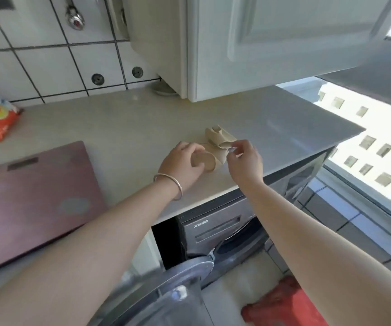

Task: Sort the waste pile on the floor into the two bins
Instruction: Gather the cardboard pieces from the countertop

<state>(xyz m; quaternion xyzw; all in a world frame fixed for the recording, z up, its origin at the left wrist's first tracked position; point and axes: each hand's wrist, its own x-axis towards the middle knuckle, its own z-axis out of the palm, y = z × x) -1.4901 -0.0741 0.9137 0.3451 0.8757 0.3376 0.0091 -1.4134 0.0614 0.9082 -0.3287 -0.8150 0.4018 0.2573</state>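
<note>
Head cam | L hand (pixel 182 164) grip curled round cardboard tube (pixel 209 158) | R hand (pixel 243 158) pinches 2nd tube (pixel 220 137)

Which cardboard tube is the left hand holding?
The left hand grips the nearer cardboard tube, round open end toward the camera; the right hand pinches the flattened farther tube.

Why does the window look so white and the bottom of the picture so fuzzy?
Head view: sunlight makes the window glare white and puts a pale sheen on the counter; the washer door near the camera is blurred; the wide lens bends the cabinet edges; the cardboard tubes look fairly sharp.
</note>
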